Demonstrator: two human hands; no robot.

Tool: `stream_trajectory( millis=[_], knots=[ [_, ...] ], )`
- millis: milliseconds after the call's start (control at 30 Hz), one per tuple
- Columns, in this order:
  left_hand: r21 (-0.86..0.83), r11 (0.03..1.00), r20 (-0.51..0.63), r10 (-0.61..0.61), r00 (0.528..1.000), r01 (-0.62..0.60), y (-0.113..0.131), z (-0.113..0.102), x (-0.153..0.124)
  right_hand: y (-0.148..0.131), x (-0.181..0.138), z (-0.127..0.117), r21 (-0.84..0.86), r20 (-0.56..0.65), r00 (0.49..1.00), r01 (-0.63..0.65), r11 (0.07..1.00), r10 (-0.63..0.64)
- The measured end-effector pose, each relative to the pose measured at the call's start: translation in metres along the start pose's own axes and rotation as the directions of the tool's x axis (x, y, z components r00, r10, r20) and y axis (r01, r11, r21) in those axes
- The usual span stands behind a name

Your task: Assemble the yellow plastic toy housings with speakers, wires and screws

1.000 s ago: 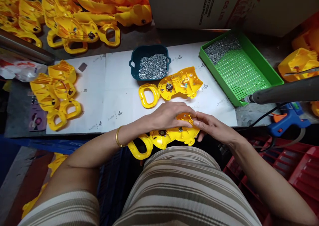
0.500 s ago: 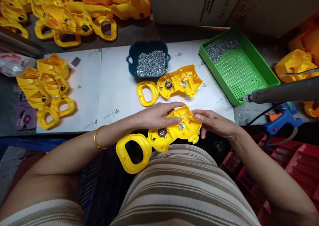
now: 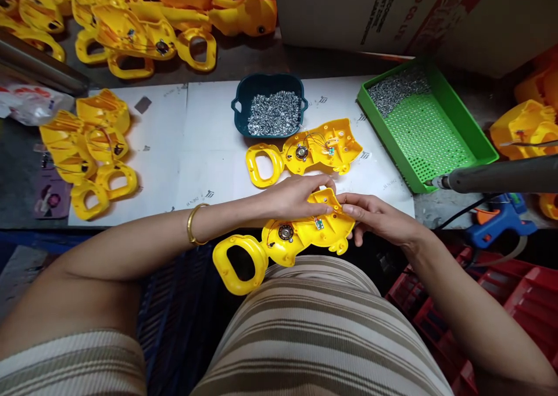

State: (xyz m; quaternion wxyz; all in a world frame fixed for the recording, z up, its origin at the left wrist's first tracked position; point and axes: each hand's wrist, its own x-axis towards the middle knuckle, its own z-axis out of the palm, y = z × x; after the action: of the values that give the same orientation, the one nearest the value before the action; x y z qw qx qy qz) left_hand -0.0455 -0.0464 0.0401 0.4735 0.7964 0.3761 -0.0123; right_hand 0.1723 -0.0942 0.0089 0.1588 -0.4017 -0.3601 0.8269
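Between my hands, over my lap at the table's edge, is a yellow plastic shell half (image 3: 292, 242) with a ring-shaped handle, a round speaker and a small green circuit board. My left hand (image 3: 300, 198) lies across its upper edge, with thumb and fingers closed on the shell near the wires. My right hand (image 3: 366, 213) grips the shell's right end, thumb on the inside and fingers partly hidden behind. What the fingertips pinch there is too small to make out. Just beyond, a second wired shell half (image 3: 322, 146) lies on the white paper.
A dark teal basin (image 3: 242, 102) and a green perforated tray (image 3: 462, 131) hold small metal screws. More yellow shells (image 3: 87, 134) lie at left, with a pile (image 3: 165, 24) behind. A metal-tipped tool (image 3: 501, 175) and a blue glue gun (image 3: 497, 218) are at right. A cardboard box (image 3: 322, 18) stands behind.
My left hand has slid right along the shell, its thumb now nearer my right thumb. The shell remains held by both hands. The whole view has shifted slightly.
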Motion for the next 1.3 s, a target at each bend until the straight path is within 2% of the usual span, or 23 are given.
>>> stream_trajectory(
  millis=[300, 533, 667, 767, 833, 867, 933, 1000, 1033, 1100, 1200, 1300],
  knots=[
    [-0.019, 0.999, -0.054, 0.036, 0.998, -0.037, -0.003, 0.007, 0.006, 0.0, 0.0, 0.0, -0.041, -0.012, 1.0, 0.001, 0.999, -0.001],
    [-0.07, 0.997, -0.108, -0.033, 0.994, 0.026, 0.0, 0.006, 0.009, 0.001, 0.001, -0.001, -0.068, -0.085, 0.996, -0.002, 0.998, -0.004],
    [0.09, 0.996, -0.141, -0.002, 0.99, 0.015, -0.006, 0.012, 0.014, -0.003, 0.006, -0.007, -0.166, -0.143, 0.99, -0.019, 0.986, -0.005],
    [0.251, 0.968, -0.188, 0.026, 0.982, 0.022, -0.007, 0.018, 0.015, -0.01, 0.0, -0.009, -0.327, -0.201, 0.977, 0.003, 0.945, -0.072],
    [0.332, 0.943, -0.212, 0.064, 0.975, 0.011, -0.007, 0.021, 0.013, -0.018, -0.008, -0.007, -0.515, -0.294, 0.94, -0.003, 0.857, -0.173],
    [0.37, 0.929, -0.217, 0.081, 0.973, 0.005, -0.006, 0.022, 0.013, -0.024, -0.011, -0.005, -0.618, -0.344, 0.9, -0.003, 0.786, -0.267],
    [0.437, 0.9, -0.22, 0.109, 0.969, -0.002, -0.006, 0.023, 0.011, -0.041, -0.008, 0.0, -0.793, -0.377, 0.777, 0.01, 0.609, -0.504],
    [0.488, 0.873, -0.244, 0.144, 0.959, -0.007, -0.008, 0.024, 0.009, -0.06, 0.008, 0.007, -0.902, -0.307, 0.649, 0.035, 0.43, -0.696],
    [0.506, 0.863, -0.264, 0.167, 0.95, -0.011, -0.01, 0.024, 0.007, -0.07, 0.021, 0.009, -0.936, -0.262, 0.606, 0.029, 0.35, -0.751],
    [0.527, 0.849, -0.316, 0.233, 0.92, -0.034, -0.017, 0.025, 0.002, -0.086, 0.052, 0.012, -0.969, -0.216, 0.598, -0.034, 0.245, -0.772],
    [0.542, 0.837, -0.398, 0.332, 0.855, -0.073, -0.029, 0.024, -0.007, -0.099, 0.094, 0.012, -0.985, -0.174, 0.67, -0.125, 0.121, -0.722],
    [0.552, 0.833, -0.478, 0.346, 0.807, -0.03, -0.039, 0.019, -0.014, -0.101, 0.112, 0.009, -0.988, -0.148, 0.7, -0.141, 0.067, -0.699]
  ],
)
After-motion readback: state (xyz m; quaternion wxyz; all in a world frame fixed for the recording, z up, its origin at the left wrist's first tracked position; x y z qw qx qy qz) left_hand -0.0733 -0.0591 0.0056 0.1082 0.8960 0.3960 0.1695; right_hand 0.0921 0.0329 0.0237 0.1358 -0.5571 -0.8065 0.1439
